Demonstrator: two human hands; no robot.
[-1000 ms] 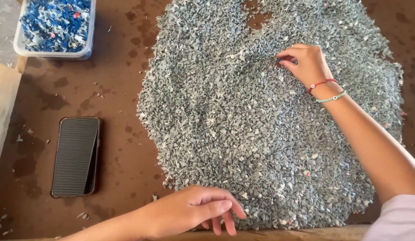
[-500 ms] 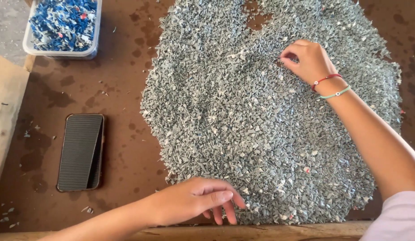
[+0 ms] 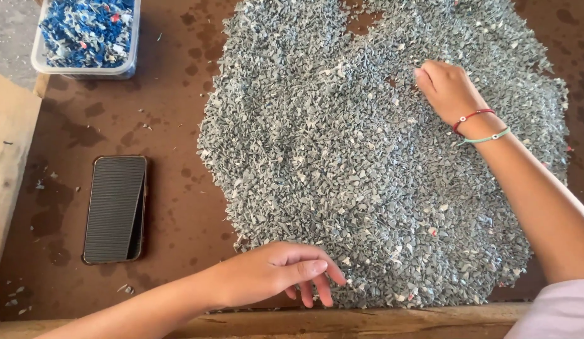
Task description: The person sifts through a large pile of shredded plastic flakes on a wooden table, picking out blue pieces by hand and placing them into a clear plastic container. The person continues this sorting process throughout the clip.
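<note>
From the head view, a broad heap of grey plastic flakes (image 3: 380, 157) covers most of the brown tabletop (image 3: 173, 125), spreading from the far edge down almost to the wooden rail (image 3: 342, 321) along the near edge.

My right hand (image 3: 448, 90) lies on the far right part of the heap, knuckles up, fingers curled under and pressed together, their tips buried among the flakes toward the middle of the pile. Whether they pinch a flake I cannot tell; the fingertips are hidden under the hand. A red string bracelet (image 3: 471, 116) and a pale green one (image 3: 486, 137) sit on that wrist.

My left hand (image 3: 276, 273) hovers at the near edge of the heap, just above the rail, palm down. Its fingers (image 3: 317, 285) are loosely spread and bent downward, tips touching or just over the flakes at the pile's near rim, with nothing gripped that I can see.

Left of the heap, well apart from both hands, a dark phone in a ribbed case (image 3: 115, 208) lies flat on the bare tabletop. At the far left corner stands a clear plastic tub (image 3: 130, 59) filled with blue flakes (image 3: 85, 28). A wooden plank (image 3: 9, 157) runs along the left edge.
</note>
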